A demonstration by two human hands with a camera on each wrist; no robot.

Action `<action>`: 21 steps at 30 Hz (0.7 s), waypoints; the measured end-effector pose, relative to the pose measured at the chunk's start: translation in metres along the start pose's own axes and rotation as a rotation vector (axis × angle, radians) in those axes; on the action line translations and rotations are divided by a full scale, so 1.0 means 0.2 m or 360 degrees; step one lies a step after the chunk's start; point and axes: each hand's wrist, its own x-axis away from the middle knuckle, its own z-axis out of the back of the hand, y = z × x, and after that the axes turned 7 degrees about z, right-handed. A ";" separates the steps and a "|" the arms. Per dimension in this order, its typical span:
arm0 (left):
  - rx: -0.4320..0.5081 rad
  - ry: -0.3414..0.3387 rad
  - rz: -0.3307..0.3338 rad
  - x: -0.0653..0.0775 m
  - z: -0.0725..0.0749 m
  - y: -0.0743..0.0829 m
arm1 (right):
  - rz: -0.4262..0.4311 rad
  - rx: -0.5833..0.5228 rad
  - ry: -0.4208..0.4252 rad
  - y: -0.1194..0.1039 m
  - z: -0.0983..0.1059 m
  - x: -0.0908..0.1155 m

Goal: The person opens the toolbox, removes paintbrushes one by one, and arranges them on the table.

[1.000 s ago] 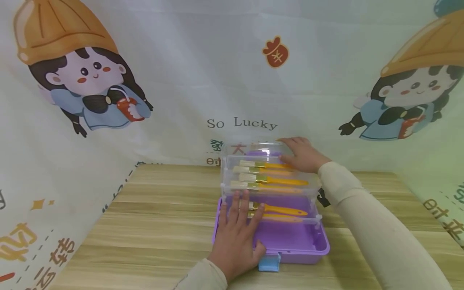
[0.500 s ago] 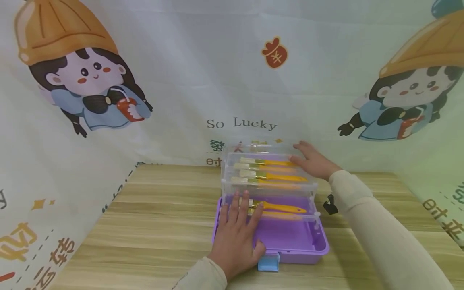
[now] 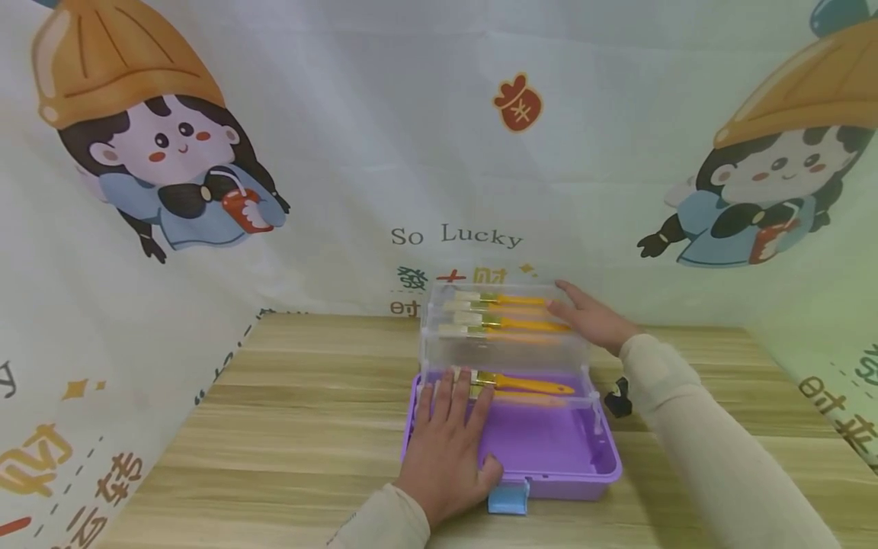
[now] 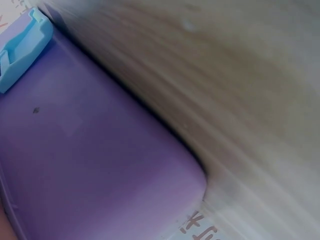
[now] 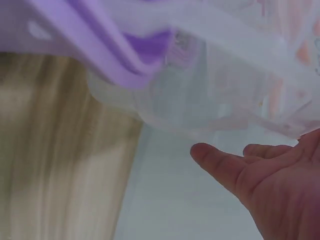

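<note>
I see the purple plastic box (image 3: pixel 572 486) beneath my spread left hand (image 3: pixel 447 457) and its translucent upper tray (image 3: pixel 507 354) just left of my loosely extended right hand (image 3: pixel 597 316), probably light, slick, stiff, best held by its end walls.

A pale cloth (image 3: pixel 370 145) printed with cartoon figures (image 3: pixel 180 152) hangs behind a wood-grained table (image 3: pixel 295 412).

brushes (image 3: pixel 531 383) lie in trays (image 3: pixel 507 353) above the box (image 3: pixel 565 489), which sits on the table (image 3: pixel 309 412) before the backdrop (image 3: pixel 343 152)
</note>
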 end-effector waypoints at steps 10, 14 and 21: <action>0.0056 -0.0101 0.0033 0.00 0.00 0.00 | 0.0129 0.0397 0.0138 -0.02 -0.07 0.05; 0.0057 -0.0098 0.0034 0.00 -0.01 0.00 | 0.0310 0.0384 0.0313 -0.11 -0.09 0.10; 0.0068 -0.0133 0.0040 0.00 0.01 0.00 | 0.0624 0.0322 0.0270 -0.22 -0.25 0.16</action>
